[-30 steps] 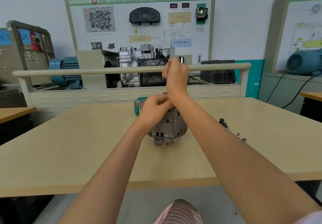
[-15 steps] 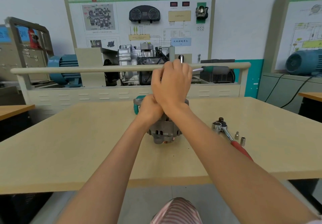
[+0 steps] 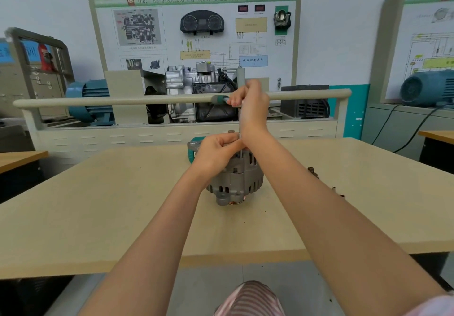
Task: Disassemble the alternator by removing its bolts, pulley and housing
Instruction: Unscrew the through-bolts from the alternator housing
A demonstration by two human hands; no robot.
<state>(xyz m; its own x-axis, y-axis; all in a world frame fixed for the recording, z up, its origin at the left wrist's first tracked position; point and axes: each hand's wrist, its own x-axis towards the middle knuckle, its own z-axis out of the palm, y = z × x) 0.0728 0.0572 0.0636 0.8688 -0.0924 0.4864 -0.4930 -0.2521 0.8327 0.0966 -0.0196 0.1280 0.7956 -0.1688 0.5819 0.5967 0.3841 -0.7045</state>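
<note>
A grey alternator (image 3: 235, 180) stands on the beige table (image 3: 98, 205), its pulley end facing down. A T-handle wrench (image 3: 218, 99) stands upright on top of it; the thin steel shaft shows between my hands. My right hand (image 3: 253, 104) grips the crossbar up high, and the grey-green handle end sticks out to the left. My left hand (image 3: 216, 153) pinches the foot of the shaft just above the housing. The bolt under the tool is hidden by my fingers.
A teal object (image 3: 192, 149) lies just behind the alternator. Right of my right forearm, a ratchet head (image 3: 312, 170) and two small sockets (image 3: 337, 192) lie on the table. A railed training bench (image 3: 172, 100) with a gearbox stands beyond the far edge.
My right hand has turned the crossbar: its handle end pointed right half a second ago and now points left. My left hand stays at the foot of the shaft; the alternator has not shifted.
</note>
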